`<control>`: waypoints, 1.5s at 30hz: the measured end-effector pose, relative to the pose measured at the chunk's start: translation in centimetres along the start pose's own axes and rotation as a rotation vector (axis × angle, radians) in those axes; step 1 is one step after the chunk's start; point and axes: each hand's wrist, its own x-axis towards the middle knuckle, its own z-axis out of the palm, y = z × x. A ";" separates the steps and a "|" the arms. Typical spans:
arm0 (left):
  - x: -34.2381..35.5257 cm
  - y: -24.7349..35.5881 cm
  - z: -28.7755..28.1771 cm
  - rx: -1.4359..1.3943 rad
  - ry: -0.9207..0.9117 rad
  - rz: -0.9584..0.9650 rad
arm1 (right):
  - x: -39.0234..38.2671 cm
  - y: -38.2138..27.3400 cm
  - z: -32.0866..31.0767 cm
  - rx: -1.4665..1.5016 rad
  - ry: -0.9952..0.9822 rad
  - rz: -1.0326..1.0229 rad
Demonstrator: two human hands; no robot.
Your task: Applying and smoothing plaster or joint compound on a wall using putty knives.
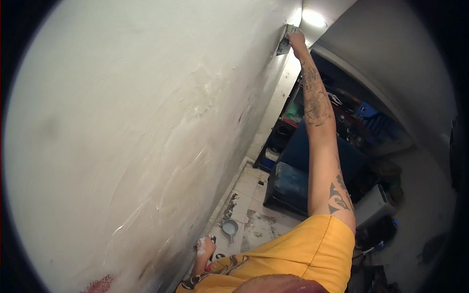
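Observation:
My right arm, bare and tattooed, reaches far up along the wall [146, 122]. At its end my right hand [296, 41] is closed on a flat plastering trowel [283, 47], whose dark blade lies at the wall's far upper edge, beside the corner. Whitish paste shows around its grip. The wall's surface has wet, glossy streaks and ridges of grey-white plaster. Low beside the wall, my left hand [205, 248] is smeared with white paste. Its fingers look curled by a small dark thing, mostly hidden, that I cannot make out.
A grey pan with a handle [229, 228] sits on the tiled floor [249, 195], which is stained with plaster. Beyond it stands a dark blue padded seat [292, 183]. Dark shelves with clutter are behind my arm. A lit lamp [313, 18] shines at the top.

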 end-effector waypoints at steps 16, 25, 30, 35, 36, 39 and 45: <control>0.8 -1.4 -0.3 -0.485 -0.052 0.026 | -22.2 -15.4 -17.2 0.319 0.093 -0.463; -4.8 17.1 -8.8 -1.636 0.142 0.187 | -36.6 -7.1 -18.6 0.851 0.062 0.498; -5.7 24.0 -10.8 -1.562 0.226 0.373 | -44.0 -5.5 -17.1 0.776 -0.132 0.520; -4.4 25.0 -8.7 -1.674 0.156 0.263 | -44.7 -7.7 -16.7 0.792 -0.401 0.471; -4.2 24.9 -8.5 -1.676 0.158 0.257 | -44.8 -7.8 -16.5 0.824 -0.476 0.548; -3.9 21.9 -7.8 -1.706 0.106 0.149 | -49.7 -6.5 -13.9 0.598 -0.561 0.377; -3.8 17.2 -7.0 -1.809 0.133 0.090 | -57.9 -0.6 -13.0 -0.003 -1.194 0.334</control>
